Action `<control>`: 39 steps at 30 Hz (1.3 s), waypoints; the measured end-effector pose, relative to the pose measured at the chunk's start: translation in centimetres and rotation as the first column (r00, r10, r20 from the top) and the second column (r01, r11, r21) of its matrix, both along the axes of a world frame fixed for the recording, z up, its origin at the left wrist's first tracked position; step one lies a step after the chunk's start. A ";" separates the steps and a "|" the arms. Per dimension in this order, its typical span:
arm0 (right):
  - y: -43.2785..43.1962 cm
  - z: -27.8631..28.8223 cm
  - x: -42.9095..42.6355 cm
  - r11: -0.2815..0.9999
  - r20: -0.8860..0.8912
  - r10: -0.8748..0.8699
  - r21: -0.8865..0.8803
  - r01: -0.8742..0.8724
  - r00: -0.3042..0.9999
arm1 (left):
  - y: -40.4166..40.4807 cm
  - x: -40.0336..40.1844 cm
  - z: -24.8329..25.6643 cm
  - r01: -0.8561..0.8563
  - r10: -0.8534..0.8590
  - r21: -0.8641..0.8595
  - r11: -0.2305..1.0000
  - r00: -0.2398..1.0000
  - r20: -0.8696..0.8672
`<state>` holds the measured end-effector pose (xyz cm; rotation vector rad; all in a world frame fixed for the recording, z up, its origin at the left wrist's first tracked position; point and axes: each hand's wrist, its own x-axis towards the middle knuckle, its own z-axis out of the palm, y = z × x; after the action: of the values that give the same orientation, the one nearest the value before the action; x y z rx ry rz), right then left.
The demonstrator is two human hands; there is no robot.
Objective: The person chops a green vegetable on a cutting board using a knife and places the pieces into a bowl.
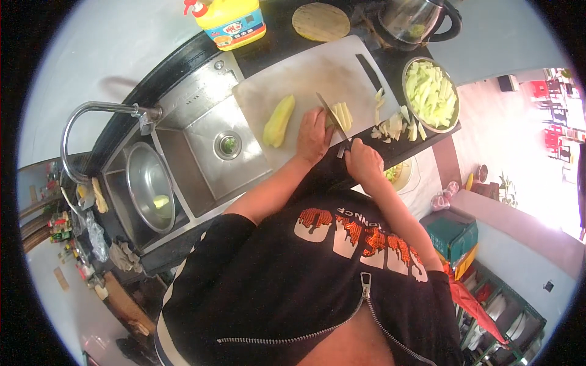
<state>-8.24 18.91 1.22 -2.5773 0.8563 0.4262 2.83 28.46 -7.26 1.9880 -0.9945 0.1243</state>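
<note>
My right hand (pixel 365 161) grips the handle of a kitchen knife (pixel 333 114), its blade pointing away from me over a white plastic cutting board (pixel 311 68). Against the blade's right side lie pale green slices (pixel 343 116) of a peeled vegetable. My left hand (pixel 315 135) rests on the board just left of the blade, its fingertips on the part being cut, which the fingers mostly hide. Left of that hand lies a whole peeled, pale green gourd-like vegetable (pixel 279 121). Loose cut pieces (pixel 393 126) are scattered off the board's right edge onto the black counter.
A metal bowl (pixel 456 120) of cut strips stands at the right. Left is a steel sink (pixel 201 183) with a faucet (pixel 110 108) and a metal basin (pixel 139 183). A yellow detergent jug (pixel 236 23), a round wooden board (pixel 321 21) and a kettle (pixel 407 23) stand behind.
</note>
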 end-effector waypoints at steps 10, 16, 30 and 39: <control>-0.3 -1.6 -0.8 0.997 0.115 -0.062 0.049 0.057 0.991 | -0.1 0.2 0.2 0.006 -0.005 0.012 1.000 1.000 -0.028; 0.2 1.1 -1.2 0.999 0.037 -0.019 0.048 0.017 0.999 | 0.0 0.2 -0.4 -0.008 0.008 0.001 1.000 1.000 0.001; 0.6 0.4 0.9 1.000 -0.030 -0.010 0.009 0.010 0.999 | -0.1 0.1 -0.5 -0.017 0.018 0.012 1.000 0.999 -0.041; -0.5 -2.5 0.3 0.990 0.121 -0.127 0.073 0.118 0.985 | -0.4 0.2 -0.7 -0.024 0.023 -0.001 1.000 0.999 -0.033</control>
<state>-7.90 18.40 -1.32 -2.4462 0.9337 0.2494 3.01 28.07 -7.97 1.9946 -0.9502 0.1053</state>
